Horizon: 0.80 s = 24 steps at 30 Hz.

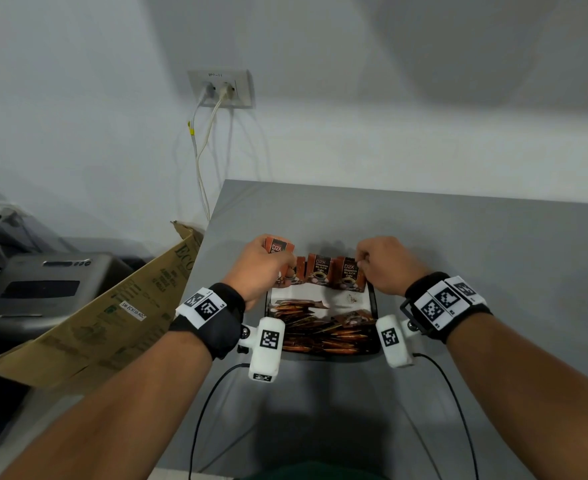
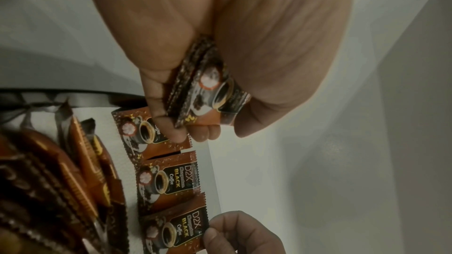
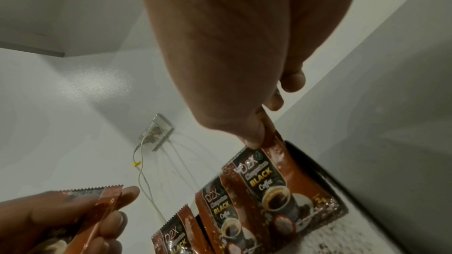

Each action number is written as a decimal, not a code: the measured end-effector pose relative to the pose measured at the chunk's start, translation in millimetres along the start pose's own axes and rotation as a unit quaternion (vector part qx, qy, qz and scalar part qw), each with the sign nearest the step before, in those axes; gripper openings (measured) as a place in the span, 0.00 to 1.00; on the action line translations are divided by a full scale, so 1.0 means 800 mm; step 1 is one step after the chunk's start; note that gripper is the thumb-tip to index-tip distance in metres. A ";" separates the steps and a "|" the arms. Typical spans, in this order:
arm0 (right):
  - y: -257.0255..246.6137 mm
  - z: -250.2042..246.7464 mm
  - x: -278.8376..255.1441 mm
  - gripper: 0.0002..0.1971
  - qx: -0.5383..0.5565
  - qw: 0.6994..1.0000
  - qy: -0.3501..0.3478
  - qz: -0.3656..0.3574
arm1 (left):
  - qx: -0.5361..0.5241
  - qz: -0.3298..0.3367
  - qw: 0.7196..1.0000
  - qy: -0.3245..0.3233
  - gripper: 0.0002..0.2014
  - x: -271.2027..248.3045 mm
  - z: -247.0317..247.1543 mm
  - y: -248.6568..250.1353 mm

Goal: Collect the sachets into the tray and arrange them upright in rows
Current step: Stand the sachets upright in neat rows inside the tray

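A black tray (image 1: 334,352) lined with white paper sits on the grey table. Three brown "D2X Black Coffee" sachets stand upright along its far wall, the middle one (image 1: 318,271) free. My right hand (image 1: 365,259) pinches the top of the rightmost upright sachet (image 1: 349,273), seen up close (image 3: 276,181) in the right wrist view. My left hand (image 1: 268,266) grips a small stack of sachets (image 1: 278,245) over the tray's far left corner; their edges (image 2: 208,88) show between thumb and fingers. Several loose sachets (image 1: 323,332) lie piled in the near half of the tray.
The table (image 1: 458,254) ends in a left edge just beside the tray. A tilted cardboard box (image 1: 112,306) and a grey machine (image 1: 43,289) stand left of it. A wall socket (image 1: 221,88) with hanging cables is behind. Wrist camera cables trail toward me.
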State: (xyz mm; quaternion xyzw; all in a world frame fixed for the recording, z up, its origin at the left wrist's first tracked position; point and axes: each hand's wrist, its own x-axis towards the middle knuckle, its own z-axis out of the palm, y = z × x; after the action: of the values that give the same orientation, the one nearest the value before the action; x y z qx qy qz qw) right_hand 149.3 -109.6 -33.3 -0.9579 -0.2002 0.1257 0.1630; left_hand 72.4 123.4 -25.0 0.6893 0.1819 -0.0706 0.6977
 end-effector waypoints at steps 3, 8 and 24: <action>0.000 0.000 0.000 0.09 -0.004 1.000 0.000 -0.005 | 0.001 -0.004 1.000 0.000 0.11 -0.001 0.001 0.001; 0.002 0.007 0.002 0.10 -0.011 1.000 0.020 -0.015 | -0.012 -0.013 1.000 -0.001 0.12 -0.004 0.003 0.004; -0.072 -0.047 -0.013 0.10 0.213 0.974 0.016 -0.080 | 0.065 0.082 0.993 -0.045 0.20 -0.010 0.023 0.025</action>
State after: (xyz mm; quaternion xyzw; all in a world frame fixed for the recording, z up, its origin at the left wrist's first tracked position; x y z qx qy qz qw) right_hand 131.9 -74.1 24.0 -0.8837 -0.2424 0.1363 0.3766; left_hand 74.6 104.9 -3.9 0.7418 0.0882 -0.0555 0.6624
